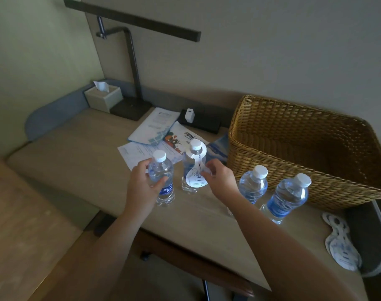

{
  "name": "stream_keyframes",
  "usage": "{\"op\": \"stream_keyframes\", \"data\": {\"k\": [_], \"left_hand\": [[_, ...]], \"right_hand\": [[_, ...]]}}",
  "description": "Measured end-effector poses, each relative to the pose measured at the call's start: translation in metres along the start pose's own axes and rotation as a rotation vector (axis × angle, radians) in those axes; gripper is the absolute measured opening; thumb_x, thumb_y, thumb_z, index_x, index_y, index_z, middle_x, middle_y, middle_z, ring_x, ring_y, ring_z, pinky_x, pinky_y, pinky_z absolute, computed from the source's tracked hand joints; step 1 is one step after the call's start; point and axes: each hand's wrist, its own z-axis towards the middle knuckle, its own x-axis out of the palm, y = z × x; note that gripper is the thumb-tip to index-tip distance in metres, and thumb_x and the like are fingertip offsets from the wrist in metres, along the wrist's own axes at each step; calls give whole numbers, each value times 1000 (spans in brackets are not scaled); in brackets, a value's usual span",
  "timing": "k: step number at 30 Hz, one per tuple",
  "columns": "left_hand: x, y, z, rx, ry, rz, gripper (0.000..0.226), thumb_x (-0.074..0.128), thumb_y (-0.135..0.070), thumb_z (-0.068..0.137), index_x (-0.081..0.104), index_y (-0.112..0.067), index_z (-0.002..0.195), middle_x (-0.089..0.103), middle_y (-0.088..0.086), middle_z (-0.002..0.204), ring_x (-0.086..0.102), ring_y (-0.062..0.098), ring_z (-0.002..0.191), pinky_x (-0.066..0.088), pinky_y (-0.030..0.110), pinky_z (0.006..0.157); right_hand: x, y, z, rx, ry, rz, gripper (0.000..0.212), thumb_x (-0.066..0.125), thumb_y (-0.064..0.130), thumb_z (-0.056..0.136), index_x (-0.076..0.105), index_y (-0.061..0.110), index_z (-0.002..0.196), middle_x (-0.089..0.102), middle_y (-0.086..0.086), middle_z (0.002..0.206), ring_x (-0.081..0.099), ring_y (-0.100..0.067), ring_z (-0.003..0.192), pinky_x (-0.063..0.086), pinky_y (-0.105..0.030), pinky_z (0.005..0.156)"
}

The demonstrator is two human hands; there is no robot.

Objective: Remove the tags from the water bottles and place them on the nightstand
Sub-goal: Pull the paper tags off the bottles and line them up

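We stand at a beige nightstand (pixel 83 153) where four clear water bottles are lined up, all upright with white caps on top. Our left hand (pixel 141 183) wraps around the leftmost bottle (pixel 163 181), fingers curled on its shoulder and thumb across the blue label. Just to its right stands the second bottle (pixel 192 168), which carries a white paper tag (pixel 195 170) looped over its neck below the cap. The tag hangs down the front of the bottle, its long axis running top to bottom, the wider printed end lowest. Our right hand (pixel 220 177) pinches the tag's right edge between thumb and fingertips, about halfway down the bottle.

The two bottles further right, the third bottle (pixel 253 183) and the fourth bottle (pixel 288 196), stand bare of tags, apart from both hands and just in front of a woven wicker basket (pixel 304 148). A small pile of loose tags (pixel 339 242) lies flat at the nightstand's near right edge, well apart from our hands, narrow ends pointing away from us. Behind the bottles lie papers and leaflets (pixel 155 127), with a dark desk lamp (pixel 131 83) and a tissue box (pixel 104 97) at the back left.
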Motion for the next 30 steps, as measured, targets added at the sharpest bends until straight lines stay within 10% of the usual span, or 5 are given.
{"op": "stream_keyframes", "data": {"k": [7, 12, 19, 30], "left_hand": [[7, -46, -19, 561, -125, 80, 45, 66, -10, 87, 52, -1, 128, 56, 10, 125, 51, 15, 120, 45, 25, 98], [41, -67, -5, 9, 280, -195, 78, 69, -36, 86, 25, -30, 149, 32, -21, 136, 32, -18, 115, 33, -7, 72], [68, -76, 27, -379, 305, -424, 66, 56, -37, 90, 29, -27, 149, 37, 3, 153, 37, 25, 137, 33, 46, 111], [60, -86, 11, -385, 392, -413, 66, 40, -2, 79, 45, -29, 140, 60, 10, 126, 55, 30, 115, 46, 54, 99]], "right_hand": [[-22, 21, -14, -83, 19, 58, 8, 61, 19, 90, 63, 21, 98, 62, 6, 80, 54, -7, 70, 39, -9, 57], [-43, 30, -17, -100, -84, 74, 17, 55, 11, 91, 66, 18, 103, 61, 9, 84, 55, -2, 76, 37, -9, 60], [-35, 28, -3, 100, -33, 123, 7, 58, 19, 89, 64, 15, 89, 62, 3, 86, 54, -11, 77, 39, -22, 58], [-26, 17, -15, 128, 2, 312, 13, 58, 25, 91, 59, 18, 80, 64, -6, 84, 55, -15, 73, 42, -28, 61]]}}
